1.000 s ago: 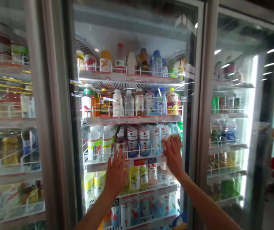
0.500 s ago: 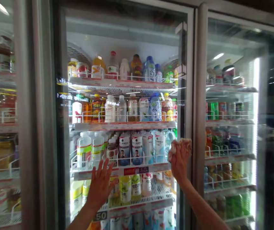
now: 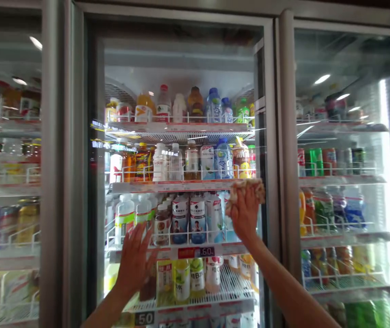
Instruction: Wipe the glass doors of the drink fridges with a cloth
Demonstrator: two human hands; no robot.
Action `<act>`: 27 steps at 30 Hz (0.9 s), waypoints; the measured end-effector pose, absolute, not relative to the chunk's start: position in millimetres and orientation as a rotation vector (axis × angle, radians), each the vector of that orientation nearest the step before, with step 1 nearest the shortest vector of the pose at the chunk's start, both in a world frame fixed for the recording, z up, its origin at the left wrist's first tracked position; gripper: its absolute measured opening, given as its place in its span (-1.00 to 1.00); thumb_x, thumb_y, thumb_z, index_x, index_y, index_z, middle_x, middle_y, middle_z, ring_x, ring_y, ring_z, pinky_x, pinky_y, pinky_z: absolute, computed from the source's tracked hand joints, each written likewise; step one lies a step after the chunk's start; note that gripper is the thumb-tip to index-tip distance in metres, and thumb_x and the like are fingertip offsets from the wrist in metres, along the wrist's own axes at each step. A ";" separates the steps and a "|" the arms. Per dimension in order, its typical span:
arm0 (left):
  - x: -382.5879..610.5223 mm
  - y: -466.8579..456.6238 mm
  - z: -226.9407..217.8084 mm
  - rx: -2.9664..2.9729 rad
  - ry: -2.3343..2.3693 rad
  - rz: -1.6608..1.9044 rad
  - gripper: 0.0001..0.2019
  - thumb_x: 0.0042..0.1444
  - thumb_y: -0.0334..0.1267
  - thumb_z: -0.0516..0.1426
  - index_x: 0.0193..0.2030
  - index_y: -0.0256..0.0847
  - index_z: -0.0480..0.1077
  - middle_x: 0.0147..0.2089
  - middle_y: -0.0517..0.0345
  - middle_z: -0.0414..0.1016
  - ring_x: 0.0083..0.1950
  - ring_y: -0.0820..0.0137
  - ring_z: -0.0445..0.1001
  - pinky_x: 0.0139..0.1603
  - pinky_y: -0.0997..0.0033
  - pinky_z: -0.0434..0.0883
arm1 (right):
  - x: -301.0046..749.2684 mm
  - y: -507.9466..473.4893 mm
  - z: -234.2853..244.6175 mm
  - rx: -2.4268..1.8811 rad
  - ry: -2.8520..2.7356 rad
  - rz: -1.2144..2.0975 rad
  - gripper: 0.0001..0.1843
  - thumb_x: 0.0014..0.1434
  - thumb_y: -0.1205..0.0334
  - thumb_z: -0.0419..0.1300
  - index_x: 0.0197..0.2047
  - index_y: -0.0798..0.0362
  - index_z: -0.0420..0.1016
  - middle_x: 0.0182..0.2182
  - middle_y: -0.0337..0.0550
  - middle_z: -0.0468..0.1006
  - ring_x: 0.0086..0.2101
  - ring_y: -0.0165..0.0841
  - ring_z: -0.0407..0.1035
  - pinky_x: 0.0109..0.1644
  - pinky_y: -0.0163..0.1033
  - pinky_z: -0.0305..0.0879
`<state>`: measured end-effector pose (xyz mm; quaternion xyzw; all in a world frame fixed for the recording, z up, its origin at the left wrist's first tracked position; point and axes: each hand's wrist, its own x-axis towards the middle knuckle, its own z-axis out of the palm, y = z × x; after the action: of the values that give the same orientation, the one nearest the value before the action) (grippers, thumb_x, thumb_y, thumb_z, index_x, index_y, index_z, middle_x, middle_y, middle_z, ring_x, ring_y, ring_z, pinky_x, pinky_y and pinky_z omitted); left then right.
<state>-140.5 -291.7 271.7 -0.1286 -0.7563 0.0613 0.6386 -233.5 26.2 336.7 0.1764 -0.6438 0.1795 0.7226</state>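
Observation:
A glass cooler door [image 3: 181, 59] stands closed in front of me, with shelves of bottled drinks behind it. My right hand [image 3: 245, 216] presses a crumpled, light patterned cloth [image 3: 256, 190] to the right part of the glass, close to the door frame. Lower on the left, my left hand [image 3: 136, 257] is raised before the glass with its fingers spread and nothing in it. Whether its palm touches the glass I cannot tell. Behind the hands are bottles with white and blue labels [image 3: 197, 218] and a small dark bottle [image 3: 162, 225].
Metal door frames [image 3: 285, 136] run upright on both sides. Another cooler door with cans and bottles [image 3: 324, 205] is on the right, and a further one with stocked shelves [image 3: 10, 189] on the left. A price tag reading 50 [image 3: 144, 318] hangs low.
My right hand has moved up and left across the glass with the cloth. My left hand stays at about the same place, fingers spread. The view has shifted slightly.

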 end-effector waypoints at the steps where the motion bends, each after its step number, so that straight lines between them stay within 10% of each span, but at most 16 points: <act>1: -142.0 -294.9 288.4 -0.251 -1.702 0.111 -0.36 0.18 -0.20 -0.02 0.34 -0.09 -0.23 0.40 0.03 -0.20 0.39 0.25 -0.18 0.35 0.08 -0.13 | -230.9 23.3 325.3 0.470 -1.456 0.348 -0.35 0.20 0.29 -0.06 0.33 -0.04 -0.16 0.29 -0.01 -0.04 0.27 -0.16 -0.16 0.24 0.13 -0.06; 7: -159.8 -321.0 361.1 -0.036 -1.656 -0.009 -0.37 0.21 -0.10 -0.08 0.35 -0.11 -0.27 0.38 -0.11 -0.18 0.38 0.14 -0.19 0.29 -0.12 -0.08 | -247.1 29.1 357.9 0.169 -1.349 0.509 -0.41 0.21 0.24 -0.12 0.31 0.03 -0.06 0.28 0.10 -0.02 0.25 -0.05 -0.12 0.19 0.27 -0.12; 19: -168.0 -326.4 355.8 -0.132 -1.582 -0.017 -0.34 0.21 -0.14 -0.06 0.34 -0.08 -0.36 0.39 -0.10 -0.23 0.38 0.12 -0.19 0.28 -0.18 -0.13 | -242.9 -10.1 426.7 0.254 -1.333 0.423 -0.46 0.20 0.25 -0.14 0.25 0.15 0.09 0.21 0.14 0.13 0.24 -0.12 -0.08 0.22 0.21 -0.15; 27: -164.7 -321.2 362.3 -0.268 -1.584 -0.261 -0.33 0.10 0.01 -0.07 0.32 0.18 -0.32 0.40 0.41 -0.38 0.35 -0.08 -0.14 0.24 -0.37 -0.18 | -229.1 -59.0 433.4 0.540 -1.494 0.048 -0.51 0.19 0.16 -0.10 0.19 0.00 0.19 0.24 -0.14 0.10 0.27 -0.28 -0.19 0.30 0.02 -0.24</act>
<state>-164.7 -321.2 362.3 -0.1199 -0.7076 -0.1166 0.6866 -229.1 -59.0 433.4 0.2425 -0.6707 0.0214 0.7006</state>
